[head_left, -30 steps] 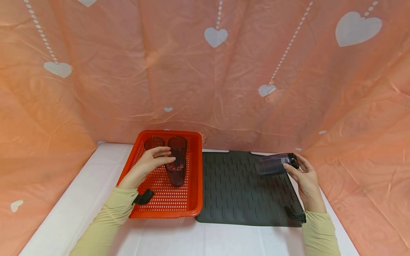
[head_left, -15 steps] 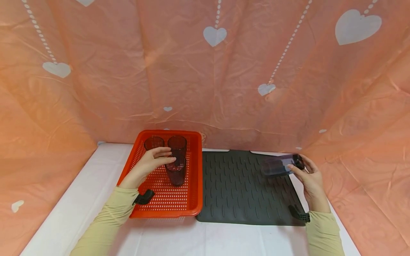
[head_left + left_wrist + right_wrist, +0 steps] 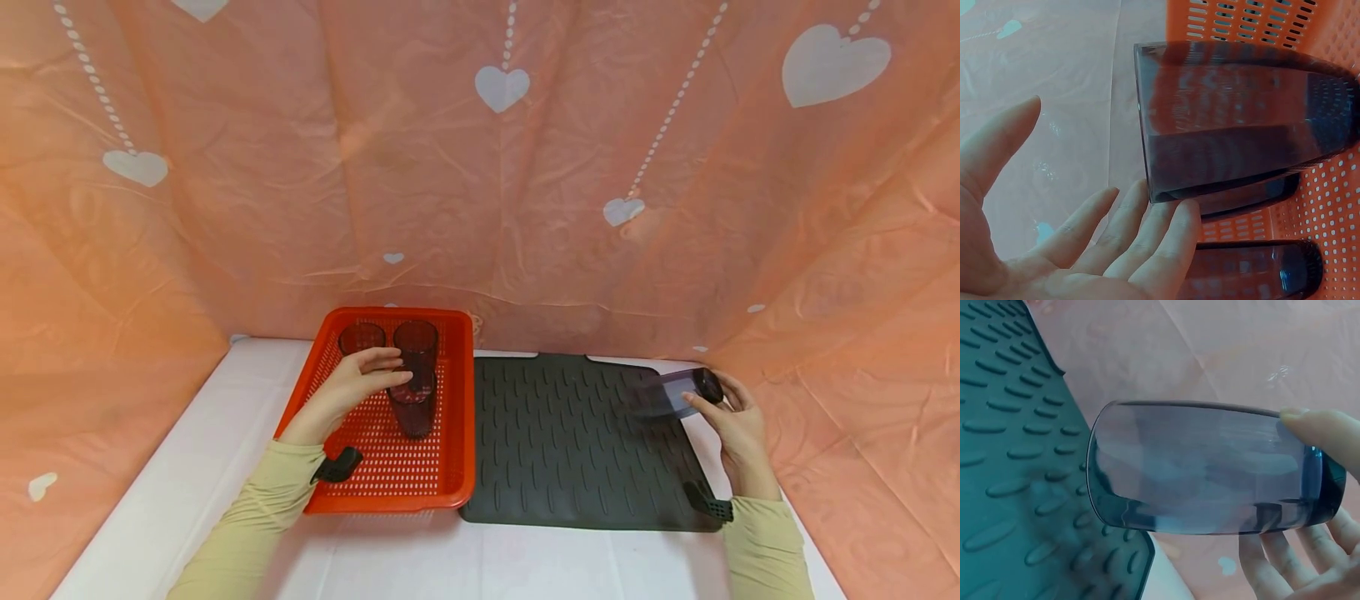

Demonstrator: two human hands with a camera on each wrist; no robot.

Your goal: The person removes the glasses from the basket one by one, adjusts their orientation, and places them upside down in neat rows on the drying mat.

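Observation:
My right hand (image 3: 738, 429) grips a dark tinted drinking glass (image 3: 671, 395) round its thick base. The glass lies sideways in the air by the far right corner of the black ridged mat (image 3: 577, 454), mouth pointing left. In the right wrist view, thumb and fingers hold the base end of this glass (image 3: 1204, 465). Over the red-orange basket (image 3: 456, 492), my left hand (image 3: 341, 396) has loosely extended fingers close to a front glass (image 3: 412, 417); contact is unclear. Two further glasses stand behind: one at back left (image 3: 362, 335), one at back middle (image 3: 416, 335).
The basket stands left of the mat on a white tabletop (image 3: 547, 562), their edges nearly meeting. An orange curtain (image 3: 435, 183) with pale hearts closes off the back and both sides. Each wrist wears a black camera mount (image 3: 337, 465).
My right hand has shifted right and slightly towards me, carrying the glass from over the mat to its right edge. My left hand and the basket's glasses have stayed put.

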